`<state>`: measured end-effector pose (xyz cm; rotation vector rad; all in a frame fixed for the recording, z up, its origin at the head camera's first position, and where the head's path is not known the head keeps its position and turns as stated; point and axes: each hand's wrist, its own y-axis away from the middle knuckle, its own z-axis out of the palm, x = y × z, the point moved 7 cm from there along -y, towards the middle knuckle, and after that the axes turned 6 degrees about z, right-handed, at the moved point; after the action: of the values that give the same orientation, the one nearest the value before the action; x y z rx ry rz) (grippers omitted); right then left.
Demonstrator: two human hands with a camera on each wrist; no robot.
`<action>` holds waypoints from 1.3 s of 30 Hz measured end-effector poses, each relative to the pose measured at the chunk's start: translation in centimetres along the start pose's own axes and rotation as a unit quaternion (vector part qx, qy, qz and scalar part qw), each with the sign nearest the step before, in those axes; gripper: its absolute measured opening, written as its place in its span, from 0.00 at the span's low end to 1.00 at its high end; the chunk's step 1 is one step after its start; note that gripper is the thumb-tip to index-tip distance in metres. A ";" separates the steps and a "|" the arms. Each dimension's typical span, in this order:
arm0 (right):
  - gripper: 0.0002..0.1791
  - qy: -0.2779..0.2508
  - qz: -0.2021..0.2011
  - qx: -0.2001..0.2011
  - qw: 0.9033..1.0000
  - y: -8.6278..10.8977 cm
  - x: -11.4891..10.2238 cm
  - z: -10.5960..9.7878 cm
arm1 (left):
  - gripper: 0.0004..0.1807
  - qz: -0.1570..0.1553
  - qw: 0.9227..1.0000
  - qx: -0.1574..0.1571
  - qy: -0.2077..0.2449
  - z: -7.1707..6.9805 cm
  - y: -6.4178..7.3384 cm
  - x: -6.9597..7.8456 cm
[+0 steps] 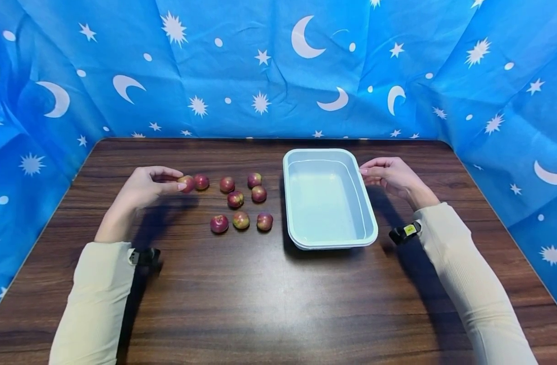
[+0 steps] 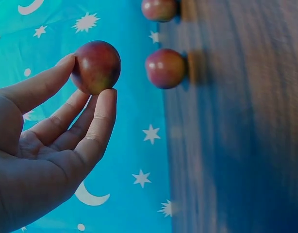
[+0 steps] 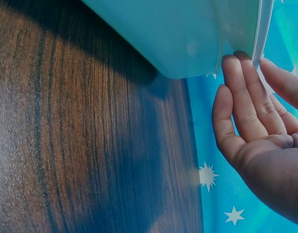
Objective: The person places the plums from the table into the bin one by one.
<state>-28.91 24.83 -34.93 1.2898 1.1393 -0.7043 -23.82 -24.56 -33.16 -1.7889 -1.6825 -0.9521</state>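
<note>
My left hand (image 1: 143,188) pinches a red-green plum (image 2: 96,68) between thumb and fingertips, lifted off the table in the left wrist view. Close to it lies another plum (image 1: 201,182). Several more plums (image 1: 235,199) are spread over the table between that hand and a pale plastic tub (image 1: 328,242). The tub stands right of the middle, with no fruit inside. At its right side my right hand (image 1: 390,176) holds the rim, thumb on the edge and fingertips against the outer wall (image 3: 197,39).
The dark wood-grain table (image 1: 242,294) ends at the back against a blue curtain (image 1: 242,76) printed with moons and stars. The curtain also hangs along both sides. Each wrist wears a black strap-on device (image 1: 146,257).
</note>
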 end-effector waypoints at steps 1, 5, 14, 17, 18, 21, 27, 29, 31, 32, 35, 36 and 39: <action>0.05 -0.001 0.002 0.001 1.000 0.0 0.0 0.0 | 0.32 0.001 1.000 0.003 0.003 -0.1 -0.1 0.2; 0.04 -0.003 0.002 0.001 1.000 -0.1 0.0 0.0 | 0.32 0.011 1.000 0.014 0.002 -0.3 -0.6 1.2; 0.04 0.007 0.001 0.003 1.000 -0.1 -0.1 0.0 | 0.31 0.031 0.999 0.017 0.015 -0.3 -1.7 4.7; 0.04 0.011 0.006 0.005 1.000 0.0 -0.2 0.0 | 0.30 0.040 0.999 0.012 0.018 0.1 -2.0 5.7; 0.04 0.013 0.008 0.005 1.000 0.1 -0.2 0.0 | 0.30 0.042 0.999 0.010 0.020 0.2 -2.1 6.0; 0.05 0.013 0.009 0.002 1.000 0.1 -0.3 0.1 | 0.29 0.045 0.999 0.010 0.023 0.6 -2.3 6.8; 0.04 -0.019 0.004 -0.019 1.000 0.1 -0.3 0.3 | 0.26 0.055 0.998 0.012 0.036 1.6 -3.0 8.2; 0.04 -0.021 0.007 -0.020 1.000 0.1 -0.3 0.3 | 0.24 0.060 0.997 0.012 0.039 2.0 -3.2 8.8; 0.04 -0.017 0.010 -0.017 1.000 0.1 -0.2 0.3 | 0.23 0.063 0.997 0.007 0.044 2.5 -3.3 9.4; 0.04 -0.014 0.012 -0.016 1.000 0.1 -0.2 0.3 | 0.22 0.063 0.997 0.004 0.047 2.8 -3.5 9.6; 0.04 -0.009 0.010 -0.012 1.000 0.2 -0.3 0.3 | 0.21 0.072 0.996 -0.004 0.057 3.6 -3.9 10.4; 0.04 -0.007 0.008 -0.010 1.000 0.2 -0.3 0.3 | 0.21 0.076 0.995 -0.007 0.061 3.8 -4.0 10.7; 0.04 -0.010 0.003 -0.010 1.000 0.2 -0.4 0.3 | 0.20 0.092 0.993 -0.013 0.070 4.4 -4.5 11.7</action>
<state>-28.78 24.50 -34.55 1.2667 1.1238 -0.6979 -27.70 -13.27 -27.40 -1.8125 -1.4003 -0.9960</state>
